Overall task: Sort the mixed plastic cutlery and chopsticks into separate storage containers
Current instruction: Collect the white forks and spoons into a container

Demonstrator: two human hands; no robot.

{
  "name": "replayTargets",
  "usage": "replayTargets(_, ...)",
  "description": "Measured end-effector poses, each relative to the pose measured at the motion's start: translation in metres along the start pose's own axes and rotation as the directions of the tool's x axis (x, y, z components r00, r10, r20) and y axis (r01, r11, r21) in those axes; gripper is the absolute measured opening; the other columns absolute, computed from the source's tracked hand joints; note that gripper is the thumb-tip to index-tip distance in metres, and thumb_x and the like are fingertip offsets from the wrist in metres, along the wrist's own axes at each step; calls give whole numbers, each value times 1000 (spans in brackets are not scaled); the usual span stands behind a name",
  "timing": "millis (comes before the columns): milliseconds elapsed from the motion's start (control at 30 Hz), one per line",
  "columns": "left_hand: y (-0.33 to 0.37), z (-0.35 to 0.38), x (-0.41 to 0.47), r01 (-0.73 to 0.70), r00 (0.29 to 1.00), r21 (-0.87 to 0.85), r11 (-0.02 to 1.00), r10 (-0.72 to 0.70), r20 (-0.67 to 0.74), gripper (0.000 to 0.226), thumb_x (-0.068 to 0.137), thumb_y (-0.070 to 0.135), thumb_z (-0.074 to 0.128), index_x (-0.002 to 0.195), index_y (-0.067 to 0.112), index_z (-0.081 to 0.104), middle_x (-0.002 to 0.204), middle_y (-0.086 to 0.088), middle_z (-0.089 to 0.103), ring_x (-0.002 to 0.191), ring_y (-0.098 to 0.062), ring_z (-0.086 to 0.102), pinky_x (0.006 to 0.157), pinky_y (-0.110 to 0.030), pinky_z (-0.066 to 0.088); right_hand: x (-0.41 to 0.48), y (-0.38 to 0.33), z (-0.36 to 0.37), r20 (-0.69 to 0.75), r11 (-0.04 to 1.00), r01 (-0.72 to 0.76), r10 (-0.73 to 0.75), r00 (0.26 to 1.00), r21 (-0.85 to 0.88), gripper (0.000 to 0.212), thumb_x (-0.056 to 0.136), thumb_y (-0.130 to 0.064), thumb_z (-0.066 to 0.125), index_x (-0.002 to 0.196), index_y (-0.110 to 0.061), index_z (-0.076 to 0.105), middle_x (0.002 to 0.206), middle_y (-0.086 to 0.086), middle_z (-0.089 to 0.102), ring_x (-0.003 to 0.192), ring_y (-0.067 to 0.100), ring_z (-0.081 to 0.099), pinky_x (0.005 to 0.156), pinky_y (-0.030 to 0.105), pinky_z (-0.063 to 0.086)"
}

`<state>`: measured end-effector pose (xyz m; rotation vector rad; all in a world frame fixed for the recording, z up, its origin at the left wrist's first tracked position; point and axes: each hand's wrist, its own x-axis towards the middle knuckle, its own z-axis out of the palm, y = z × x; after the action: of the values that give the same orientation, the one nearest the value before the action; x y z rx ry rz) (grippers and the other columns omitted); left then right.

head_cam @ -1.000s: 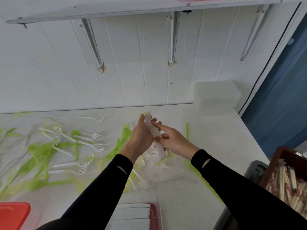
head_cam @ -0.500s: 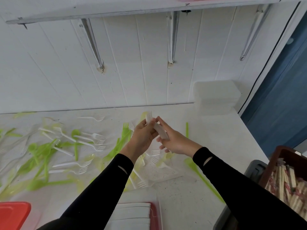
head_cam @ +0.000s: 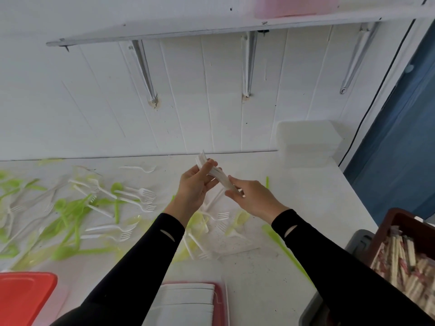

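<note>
From here I judge the sorting far from finished: many loose forks [head_cam: 138, 196] and green pieces [head_cam: 70, 210] lie scattered on the table [head_cam: 306, 203], while the chopsticks [head_cam: 397, 257] sit in the brown box [head_cam: 404, 218]. The left hand [head_cam: 193, 187] grips a fork bundle [head_cam: 217, 175] above the table, and the right hand [head_cam: 249, 198] pinches its lower end, probably the handles.

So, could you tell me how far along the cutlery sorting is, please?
Chopsticks already sit in the brown box. The left hand and right hand hold a bundle of white forks. Many loose forks and green cutlery lie unsorted on the table.
</note>
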<state>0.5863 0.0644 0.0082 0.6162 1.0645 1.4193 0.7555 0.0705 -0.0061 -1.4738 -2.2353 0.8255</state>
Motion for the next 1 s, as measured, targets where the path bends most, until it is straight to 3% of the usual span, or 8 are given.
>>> replayTargets(67, 7, -2, -9, -15, 1000, 30, 999, 15, 12, 16, 95, 13, 62, 101, -2, 65, 89, -11, 71, 84, -21, 72, 85, -35, 59, -3, -5, 0, 10, 993, 12, -13, 1000, 116, 55, 98, -46, 53, 148, -28, 42, 127, 0, 64, 111, 17, 61, 90, 30, 48)
replayTargets(167, 17, -12, -26, -22, 1000, 19, 1000, 22, 17, 12, 94, 13, 63, 99, 3, 66, 85, -6, 73, 90, -26, 69, 95, -43, 54, -11, -17, 4, 14, 996, 91, -91, 996, -6, 53, 99, -41, 52, 149, -27, 42, 125, -1, 64, 112, 19, 61, 92, 35, 49)
replayTargets(333, 27, -19, -52, -73, 997, 22, 997, 73, 0, 8, 92, 10, 66, 99, 8, 68, 93, -7, 68, 97, -23, 66, 95, -38, 55, -24, -31, 13, -61, 977, 184, -191, 980, -107, 38, 99, -41, 51, 135, -30, 54, 104, -7, 64, 91, 15, 59, 73, 30, 44)
replayTargets(467, 34, -23, -72, -125, 992, -9, 992, 125, -35, 9, 92, 11, 64, 97, 4, 68, 97, -8, 67, 100, -21, 66, 90, -35, 57, -35, -41, 12, -55, 950, 234, -250, 967, -206, 44, 100, -43, 47, 142, -28, 48, 110, -6, 64, 97, 17, 61, 79, 33, 48)
replayTargets(633, 34, -30, -95, -146, 987, 35, 989, 148, -60, 12, 92, 14, 65, 102, 8, 68, 105, -7, 69, 115, -23, 64, 98, -39, 53, -51, -52, 17, -53, 937, 276, -293, 955, -212, 30, 100, -41, 49, 121, -23, 61, 101, -7, 66, 89, 15, 61, 77, 33, 49)
replayTargets(733, 34, -39, -110, -164, 985, 49, 985, 161, 61, 31, 83, 20, 68, 112, 13, 62, 117, -2, 68, 117, -19, 63, 98, -34, 52, -58, -53, 19, -86, 960, 272, -277, 957, -69, 26, 99, -40, 50, 115, -26, 64, 92, -10, 68, 84, 12, 63, 76, 33, 51)
replayTargets(833, 28, -47, -123, -199, 970, 272, 942, 150, 193, 35, 84, 12, 69, 117, 17, 59, 121, 0, 68, 113, -15, 65, 96, -30, 52, -60, -51, 22, -41, 938, 282, -279, 959, 202, 25, 96, -42, 58, 117, -33, 66, 94, -14, 70, 86, 7, 66, 80, 29, 53)
replayTargets(1000, 40, -51, -149, -358, 934, 370, 857, 321, 158, 24, 94, 9, 63, 116, 18, 65, 106, -2, 72, 105, -17, 67, 95, -36, 53, -65, -53, 24, 76, 909, 181, -225, 971, 374, 43, 85, -63, 49, 115, -37, 66, 98, -15, 69, 88, 7, 66, 79, 20, 50)
